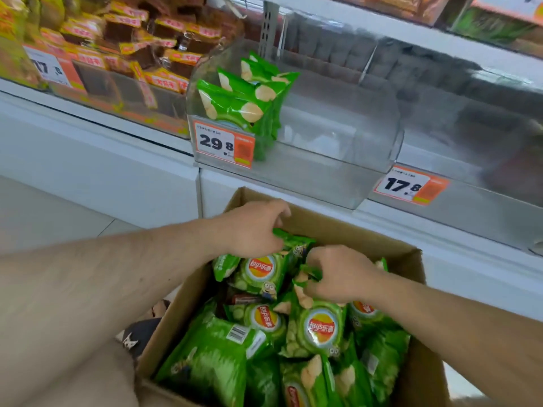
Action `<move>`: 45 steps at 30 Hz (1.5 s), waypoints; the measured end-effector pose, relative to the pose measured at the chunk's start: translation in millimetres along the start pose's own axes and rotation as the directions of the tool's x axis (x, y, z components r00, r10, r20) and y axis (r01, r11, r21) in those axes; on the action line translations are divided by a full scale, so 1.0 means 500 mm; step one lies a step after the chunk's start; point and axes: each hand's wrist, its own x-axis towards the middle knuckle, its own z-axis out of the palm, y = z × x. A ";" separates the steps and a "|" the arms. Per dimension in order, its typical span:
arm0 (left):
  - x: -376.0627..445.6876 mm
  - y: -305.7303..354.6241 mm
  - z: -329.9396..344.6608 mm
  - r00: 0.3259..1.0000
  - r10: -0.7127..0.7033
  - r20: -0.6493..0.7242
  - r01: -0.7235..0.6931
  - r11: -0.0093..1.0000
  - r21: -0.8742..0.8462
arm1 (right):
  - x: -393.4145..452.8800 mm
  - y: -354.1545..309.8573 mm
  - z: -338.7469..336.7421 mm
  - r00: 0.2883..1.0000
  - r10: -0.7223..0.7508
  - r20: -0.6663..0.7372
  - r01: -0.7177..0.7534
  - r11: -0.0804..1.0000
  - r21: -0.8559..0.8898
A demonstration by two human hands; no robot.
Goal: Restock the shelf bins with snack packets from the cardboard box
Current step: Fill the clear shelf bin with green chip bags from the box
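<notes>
Because the clear bin above holds only one row, my left hand and right hand each pinch green packets inside the cardboard box below it.

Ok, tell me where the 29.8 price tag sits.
In the head view, the 29.8 price tag is upper centre, on the clear bin, left end, before the green chip packets.

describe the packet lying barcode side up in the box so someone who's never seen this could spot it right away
Start at the open cardboard box on the floor below the clear shelf bin. Look in its near left corner, closest to the person's left arm. There lies a green Lay's packet back side up, showing a white barcode, while its neighbours show the red and yellow logo.
</notes>
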 end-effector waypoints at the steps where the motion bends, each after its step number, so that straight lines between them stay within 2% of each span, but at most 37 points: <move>1: 0.000 0.002 0.005 1.000 0.002 0.029 -0.002 1.000 0.001 | -0.005 0.008 0.021 0.992 0.039 0.122 -0.029 0.996 -0.083; 3: 0.001 0.006 0.014 0.997 0.002 0.073 -0.002 1.000 -0.002 | -0.010 0.021 0.058 0.964 0.096 0.247 -0.025 0.961 -0.275; 4: 0.000 0.008 0.019 0.995 -0.002 0.096 0.002 1.000 -0.001 | -0.013 0.025 0.072 0.950 0.110 0.291 -0.014 0.950 -0.312; 6: -0.001 0.009 0.026 0.989 -0.013 0.145 0.011 1.000 0.010 | -0.014 0.031 0.087 0.931 0.111 0.349 -0.014 0.963 -0.270; 8: -0.003 0.008 0.031 0.981 -0.029 0.190 0.023 0.999 0.035 | -0.015 0.030 0.080 0.945 0.062 0.320 0.013 0.974 -0.227; 10: -0.004 0.005 0.037 0.975 -0.047 0.215 0.039 0.998 0.041 | -0.016 0.031 0.049 0.974 -0.005 0.226 0.051 0.979 -0.197; 12: -0.007 0.003 0.045 0.969 -0.070 0.237 0.078 0.997 -0.025 | -0.022 0.032 -0.003 0.991 -0.026 0.130 0.032 0.999 -0.043; 14: -0.013 0.014 0.050 0.962 -0.098 0.254 0.153 0.967 -0.204 | -0.031 0.036 -0.054 0.998 -0.014 0.054 -0.002 0.961 0.277; 16: -0.013 0.025 0.058 0.967 -0.044 0.252 0.152 0.890 -0.429 | -0.040 0.039 -0.083 0.999 -0.050 0.022 0.028 0.816 0.577; 18: -0.010 0.030 0.063 0.977 0.031 0.213 0.090 0.840 -0.534 | -0.051 0.051 -0.101 0.997 -0.074 0.020 0.034 0.668 0.743; 19: -0.008 0.028 0.065 0.982 0.033 0.186 0.077 0.829 -0.555 | -0.056 0.063 -0.111 0.998 -0.050 0.035 0.004 0.630 0.776; 20: -0.007 0.024 0.065 0.986 0.011 0.166 0.087 0.820 -0.566 | -0.061 0.077 -0.121 0.999 -0.002 0.050 -0.038 0.630 0.775; 22: -0.005 0.009 0.064 0.987 -0.052 0.150 0.131 0.804 -0.580 | -0.063 0.123 -0.128 0.981 0.195 0.021 -0.162 0.745 0.647; 24: -0.006 -0.003 0.063 0.982 -0.092 0.163 0.170 0.803 -0.571 | -0.055 0.174 -0.108 0.931 0.363 -0.027 -0.335 0.884 0.327; 26: -0.007 -0.009 0.062 0.979 -0.099 0.178 0.184 0.803 -0.567 | -0.049 0.199 -0.060 0.915 0.400 0.052 -0.403 0.904 0.144; 28: -0.005 -0.010 0.060 0.979 -0.094 0.181 0.181 0.805 -0.565 | -0.045 0.202 -0.015 0.894 0.415 0.171 -0.435 0.895 0.099; 31: -0.001 -0.005 0.053 0.983 -0.084 0.163 0.164 0.801 -0.576 | -0.040 0.197 0.024 0.901 0.388 0.193 -0.391 0.920 -0.022; 34: -0.001 -0.009 0.042 0.989 -0.087 0.124 0.144 0.787 -0.599 | -0.042 0.179 0.005 0.916 0.351 0.194 -0.352 0.936 -0.031; 38: 0.004 -0.022 0.036 0.990 -0.102 0.097 0.140 0.749 -0.648 | -0.080 0.141 -0.090 0.962 0.143 0.232 -0.143 0.990 -0.018; 40: 0.005 -0.020 0.035 0.989 -0.090 0.113 0.142 0.747 -0.649 | -0.102 0.121 -0.121 0.984 -0.048 0.171 0.021 0.987 0.159; 42: 0.001 -0.013 0.038 0.988 -0.072 0.138 0.144 0.759 -0.635 | -0.113 0.099 -0.136 0.977 -0.197 0.085 0.139 0.884 0.447; 45: -0.007 -0.002 0.041 0.979 0.017 0.202 0.120 0.757 -0.643 | -0.107 0.069 -0.144 0.969 -0.247 -0.030 0.215 0.769 0.602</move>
